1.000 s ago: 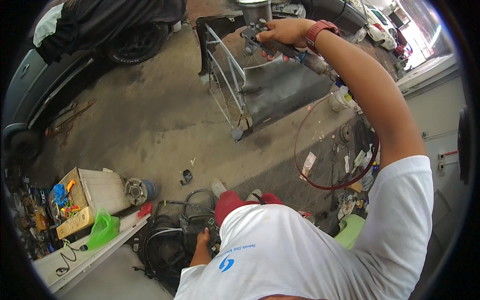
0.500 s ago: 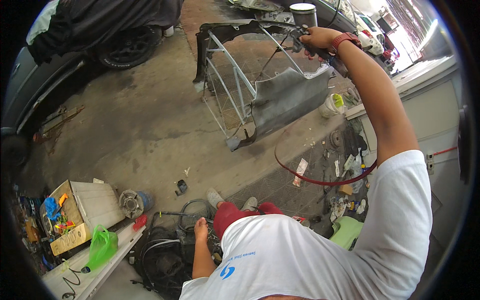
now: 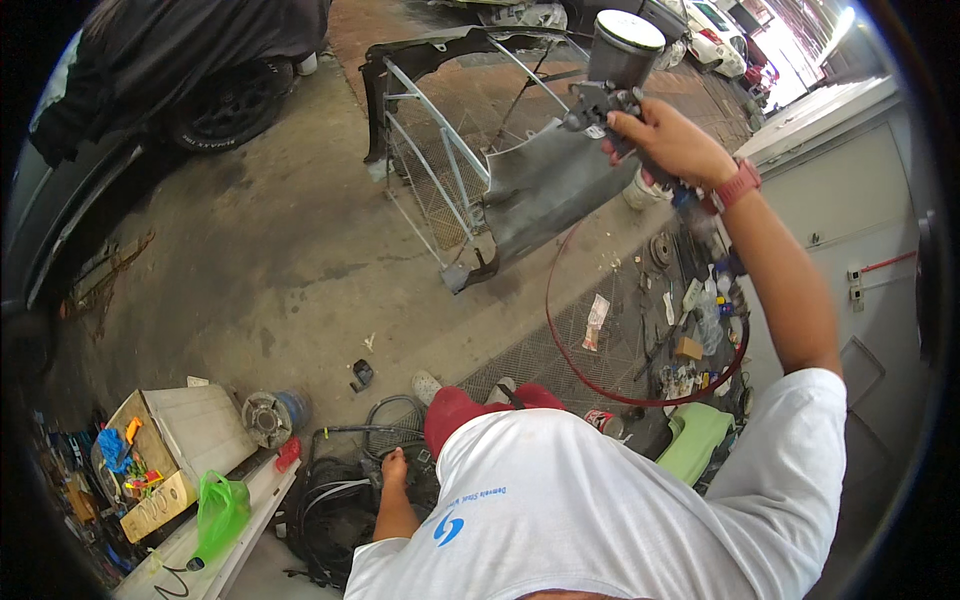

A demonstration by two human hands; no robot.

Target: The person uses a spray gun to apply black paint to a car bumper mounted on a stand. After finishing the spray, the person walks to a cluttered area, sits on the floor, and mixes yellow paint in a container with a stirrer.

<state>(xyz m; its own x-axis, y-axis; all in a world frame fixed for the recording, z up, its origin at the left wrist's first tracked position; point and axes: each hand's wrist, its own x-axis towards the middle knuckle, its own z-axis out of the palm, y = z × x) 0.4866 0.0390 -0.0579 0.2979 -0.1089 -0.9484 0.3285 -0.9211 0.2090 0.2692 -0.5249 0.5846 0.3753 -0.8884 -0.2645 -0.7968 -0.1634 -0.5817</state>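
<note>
My right hand (image 3: 672, 145) is closed around the grip of a spray gun (image 3: 603, 110), raised at the upper right. A cup (image 3: 622, 52) with a pale lid sits on top of the gun. A dark red hose (image 3: 560, 335) loops down to the floor and back up on the right. Just beyond the gun, a grey car fender (image 3: 545, 190) rests on a stand of pale metal bars (image 3: 438, 108); the hand and gun cover part of it. My left hand (image 3: 395, 467) hangs low beside my leg, its fingers too small and turned to make out.
A covered car with a dark wheel (image 3: 232, 105) stands at the far left. Near left are a cabinet (image 3: 198, 428), a green plastic bag (image 3: 222, 510) and a metal container (image 3: 268, 418). Dark hoses (image 3: 325, 510) lie beside me. A white bucket (image 3: 645, 190) and clutter line the right wall.
My right hand has brought the spray gun nearer and lower, with its cup now tilted and larger in view. The hose loop has shifted down. My left hand has moved slightly.
</note>
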